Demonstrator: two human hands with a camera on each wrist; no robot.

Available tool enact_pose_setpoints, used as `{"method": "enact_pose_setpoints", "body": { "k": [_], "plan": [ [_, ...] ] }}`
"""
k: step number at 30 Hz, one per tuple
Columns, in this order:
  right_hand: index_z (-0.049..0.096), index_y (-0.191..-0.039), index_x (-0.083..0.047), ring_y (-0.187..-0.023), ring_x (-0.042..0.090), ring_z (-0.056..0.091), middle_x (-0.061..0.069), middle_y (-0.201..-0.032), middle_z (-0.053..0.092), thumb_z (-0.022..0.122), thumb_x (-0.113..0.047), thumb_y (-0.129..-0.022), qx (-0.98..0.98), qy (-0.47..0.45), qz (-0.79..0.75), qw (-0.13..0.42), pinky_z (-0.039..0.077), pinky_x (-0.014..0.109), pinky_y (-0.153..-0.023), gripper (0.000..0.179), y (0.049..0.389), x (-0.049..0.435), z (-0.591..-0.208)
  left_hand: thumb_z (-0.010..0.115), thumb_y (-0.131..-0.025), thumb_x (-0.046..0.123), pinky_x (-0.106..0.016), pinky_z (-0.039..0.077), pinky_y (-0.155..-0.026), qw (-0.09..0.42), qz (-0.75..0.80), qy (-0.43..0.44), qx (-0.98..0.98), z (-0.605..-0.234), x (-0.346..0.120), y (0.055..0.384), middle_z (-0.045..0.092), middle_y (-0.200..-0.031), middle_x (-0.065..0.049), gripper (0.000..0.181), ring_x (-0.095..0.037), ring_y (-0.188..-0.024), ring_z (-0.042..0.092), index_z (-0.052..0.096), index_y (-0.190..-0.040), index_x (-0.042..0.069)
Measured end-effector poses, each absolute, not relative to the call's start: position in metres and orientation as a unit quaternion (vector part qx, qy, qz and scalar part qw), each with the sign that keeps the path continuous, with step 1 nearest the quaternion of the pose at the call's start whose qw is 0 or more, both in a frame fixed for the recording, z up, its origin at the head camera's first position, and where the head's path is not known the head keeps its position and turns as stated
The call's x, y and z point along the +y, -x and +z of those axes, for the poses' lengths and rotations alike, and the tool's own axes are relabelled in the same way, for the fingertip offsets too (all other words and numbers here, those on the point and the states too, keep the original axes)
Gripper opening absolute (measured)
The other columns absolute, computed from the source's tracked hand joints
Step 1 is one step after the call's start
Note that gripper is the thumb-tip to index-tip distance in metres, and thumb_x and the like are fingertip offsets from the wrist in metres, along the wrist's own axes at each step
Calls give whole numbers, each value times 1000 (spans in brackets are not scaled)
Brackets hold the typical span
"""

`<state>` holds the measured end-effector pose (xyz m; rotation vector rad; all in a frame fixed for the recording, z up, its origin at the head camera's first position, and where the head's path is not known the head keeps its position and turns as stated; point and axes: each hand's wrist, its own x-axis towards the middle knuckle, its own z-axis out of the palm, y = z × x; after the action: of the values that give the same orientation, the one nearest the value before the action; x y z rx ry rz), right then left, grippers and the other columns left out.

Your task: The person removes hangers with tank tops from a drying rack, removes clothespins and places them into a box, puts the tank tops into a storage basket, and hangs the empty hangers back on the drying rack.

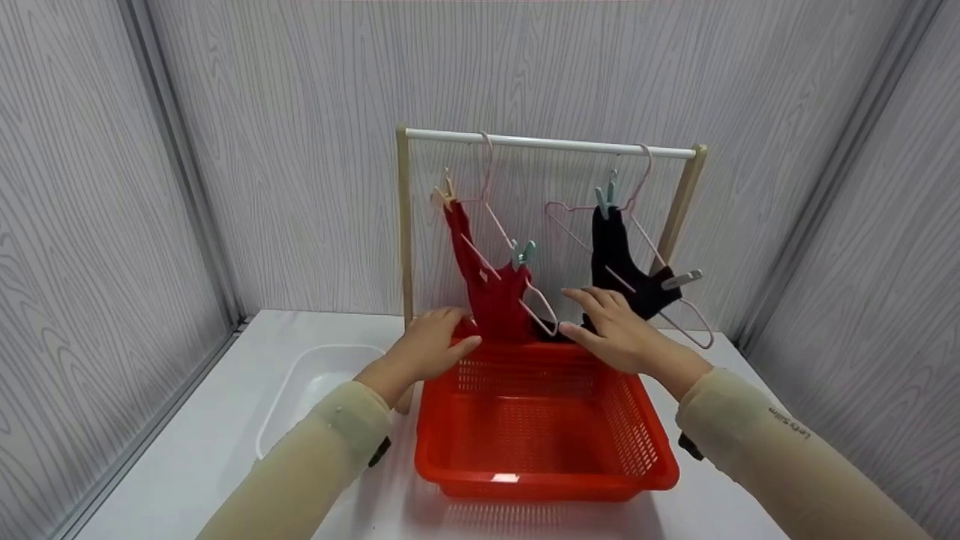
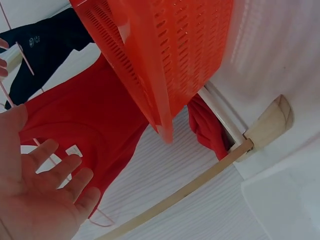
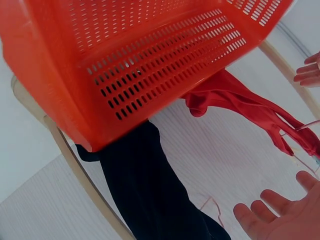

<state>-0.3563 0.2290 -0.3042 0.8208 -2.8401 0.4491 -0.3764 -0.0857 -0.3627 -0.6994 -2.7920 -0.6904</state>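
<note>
My left hand hovers over the back left of a red plastic basket, fingers spread beside a red garment. On the other side my right hand reaches in front of a black garment, its fingers extended. Both hands hold nothing; each wrist view shows a palm with loose fingers. The red garment hangs tilted from a pink hanger, clipped by a yellow clothespin and a green clothespin. Another green clothespin and a grey clothespin clip the black garment to a second pink hanger.
A small rack with a white rail and a wooden post on the left stands behind the basket. To the left lies a white tray on the white table. Wood-grain panels surround the table.
</note>
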Motion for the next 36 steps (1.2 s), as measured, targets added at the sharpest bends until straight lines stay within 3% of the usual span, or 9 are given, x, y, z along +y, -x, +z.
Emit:
{"method": "enact_pose_setpoints", "body": {
  "k": [19,28,36],
  "plan": [
    [39,-151,-12,-137,36,35,17,-151,42,43,-54,-103,-944,-260,182,95,30,58,-112,63,373,205,-301,56,-102,39,-51,38,-111,73,-357,178,-914,-364,-76,395,54,-141,-16,57,-31,-131,51,46,-147,4],
    [56,-135,-8,-120,32,56,13,-129,62,41,-54,-104,-944,-237,210,91,44,52,-103,58,378,186,-296,53,-103,37,-51,44,-105,47,-411,159,-896,-360,-66,404,59,-134,-18,61,-31,-122,57,39,-151,2],
    [58,-129,-10,-112,28,62,11,-120,66,46,-52,-103,-940,-209,255,92,49,49,-98,50,380,173,-297,51,-105,34,-51,40,-109,55,-491,135,-859,-361,-60,416,49,-147,-21,59,-34,-130,52,36,-152,1]
  ]
}}
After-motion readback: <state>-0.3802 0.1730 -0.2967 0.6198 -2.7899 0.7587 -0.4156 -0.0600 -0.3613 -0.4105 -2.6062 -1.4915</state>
